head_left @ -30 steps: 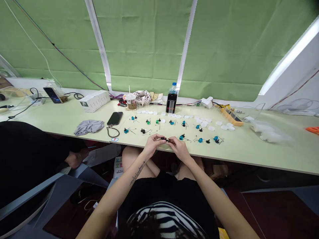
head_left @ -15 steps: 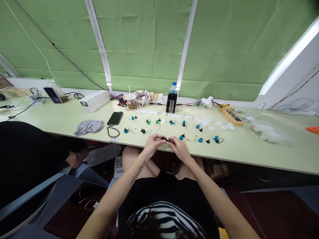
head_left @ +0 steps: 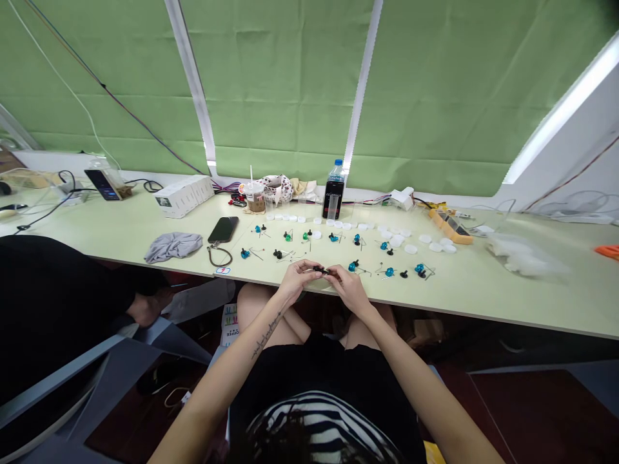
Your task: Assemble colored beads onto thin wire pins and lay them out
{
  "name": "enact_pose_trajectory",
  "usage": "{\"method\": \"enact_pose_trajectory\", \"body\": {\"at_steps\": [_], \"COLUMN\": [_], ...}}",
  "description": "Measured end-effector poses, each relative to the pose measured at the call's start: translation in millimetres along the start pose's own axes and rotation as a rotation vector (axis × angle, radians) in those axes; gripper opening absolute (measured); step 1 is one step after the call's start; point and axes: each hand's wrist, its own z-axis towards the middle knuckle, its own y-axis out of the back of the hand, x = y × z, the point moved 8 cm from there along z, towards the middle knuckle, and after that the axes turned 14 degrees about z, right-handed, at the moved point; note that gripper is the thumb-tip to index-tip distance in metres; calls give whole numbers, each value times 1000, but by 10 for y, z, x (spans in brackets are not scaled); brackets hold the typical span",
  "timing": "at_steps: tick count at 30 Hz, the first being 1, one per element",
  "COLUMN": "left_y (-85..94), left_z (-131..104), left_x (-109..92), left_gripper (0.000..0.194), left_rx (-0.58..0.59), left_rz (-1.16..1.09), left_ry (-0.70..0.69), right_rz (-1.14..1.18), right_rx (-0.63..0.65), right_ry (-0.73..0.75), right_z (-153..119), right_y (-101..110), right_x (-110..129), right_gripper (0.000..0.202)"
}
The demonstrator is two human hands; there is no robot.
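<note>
- Nearest, the left hand [head_left: 296, 280] and right hand [head_left: 349, 287] meet over the table's [head_left: 488, 277] near edge, about midway along the scene.
- Between their fingertips is a small black part [head_left: 319, 269]. The left fingers are closed in a pinch on its left side, and the right fingers are drawn together at its right end; its shape is mostly covered.
- It looks light and stiff, likely hard plastic, so little force should carry it. If the surface is smooth, it could turn or slip between the fingertips; a pinch at each end, as here, suits it, with the middle left free.
- Just beyond, in the near row, lie a blue piece [head_left: 244, 254] on the left, a loose black knob [head_left: 403, 274] on the right, and others like them. The rounded heads seem the best hold.
- Thin bent rods [head_left: 364, 272] lie among them; they look stiff but fine, and are probably easiest lifted by the raised end, if one stands clear.
- Farther off, the far row has a green piece [head_left: 287, 236] left of centre, probably as light as the rest.
- Beyond and to the right, flat white discs [head_left: 411, 249] lie scattered; being thin, they would best be taken by the rim.
</note>
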Motion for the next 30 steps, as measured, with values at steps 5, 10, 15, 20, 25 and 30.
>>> {"method": "enact_pose_trajectory", "body": {"at_steps": [5,10,15,20,25,30], "left_y": [0,-9,0,23,23,11], "left_z": [3,2,-6,2,5,-5], "left_x": [0,-28,-40,7,12,-14], "left_gripper": [29,30,30,32,32,31], "left_rx": [15,5,-16,-21,-34,-41], "left_rz": [14,35,45,-4,-38,5], "left_ry": [-6,-30,-39,5,17,4], "right_rz": [-2,32,55,195,361,554], "right_rx": [0,3,5,8,17,28], "right_ry": [-10,-41,-61,-95,-149,-263], "right_z": [-3,-1,7,8,10,30], "right_y": [4,4,-2,-10,-15,-38], "right_x": [1,-11,-53,-73,-107,-235], "right_gripper": [23,25,25,33,30,31]}}
